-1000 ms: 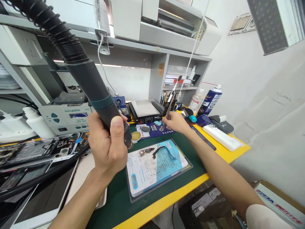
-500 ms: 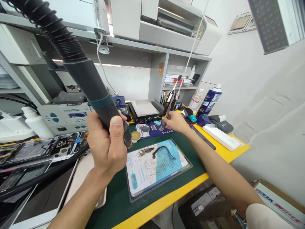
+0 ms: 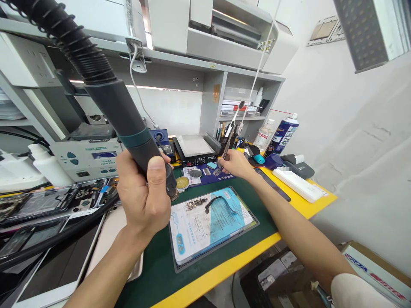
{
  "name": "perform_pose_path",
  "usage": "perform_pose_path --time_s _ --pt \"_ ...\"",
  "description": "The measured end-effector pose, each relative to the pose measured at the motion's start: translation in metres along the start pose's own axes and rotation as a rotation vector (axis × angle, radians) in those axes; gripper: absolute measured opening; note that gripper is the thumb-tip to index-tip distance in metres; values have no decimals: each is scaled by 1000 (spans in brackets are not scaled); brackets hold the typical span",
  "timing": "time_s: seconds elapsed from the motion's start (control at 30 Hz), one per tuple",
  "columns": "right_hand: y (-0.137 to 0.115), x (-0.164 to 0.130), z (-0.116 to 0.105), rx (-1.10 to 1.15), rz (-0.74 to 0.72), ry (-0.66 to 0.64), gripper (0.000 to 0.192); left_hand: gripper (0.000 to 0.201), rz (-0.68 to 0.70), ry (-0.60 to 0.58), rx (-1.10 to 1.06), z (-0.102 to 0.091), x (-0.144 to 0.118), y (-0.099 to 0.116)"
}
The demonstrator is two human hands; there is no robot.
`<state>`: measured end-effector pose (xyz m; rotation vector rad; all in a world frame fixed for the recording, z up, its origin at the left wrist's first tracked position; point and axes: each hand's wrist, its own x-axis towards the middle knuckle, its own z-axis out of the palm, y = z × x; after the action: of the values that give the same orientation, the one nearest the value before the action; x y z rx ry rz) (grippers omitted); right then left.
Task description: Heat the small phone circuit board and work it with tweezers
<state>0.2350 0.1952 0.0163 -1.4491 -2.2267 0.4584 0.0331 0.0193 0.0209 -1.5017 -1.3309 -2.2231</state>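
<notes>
Left grip (image 3: 144, 190): clasping hot-air handpiece (image 3: 117, 111). Right grip (image 3: 236, 163): pinching tweezers (image 3: 226, 152). Right of left grip: circuit board (image 3: 196, 204), flex cable (image 3: 207, 208), untouched.

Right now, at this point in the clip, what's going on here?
A person's left hand grips a dark handpiece on a ribbed hose, its end pointing down. The right hand pinches what look like tweezers over a blue mat; whether the tips touch anything is unclear. A small circuit board and a black ribbon cable lie on a white-and-blue pad, touched by neither hand.
</notes>
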Motion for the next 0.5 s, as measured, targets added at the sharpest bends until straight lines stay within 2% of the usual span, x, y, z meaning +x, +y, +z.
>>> perform_pose_path --time_s 0.5 --pt "-2 2 -5 -84 24 106 25 28 2 4 5 0 0 -1"
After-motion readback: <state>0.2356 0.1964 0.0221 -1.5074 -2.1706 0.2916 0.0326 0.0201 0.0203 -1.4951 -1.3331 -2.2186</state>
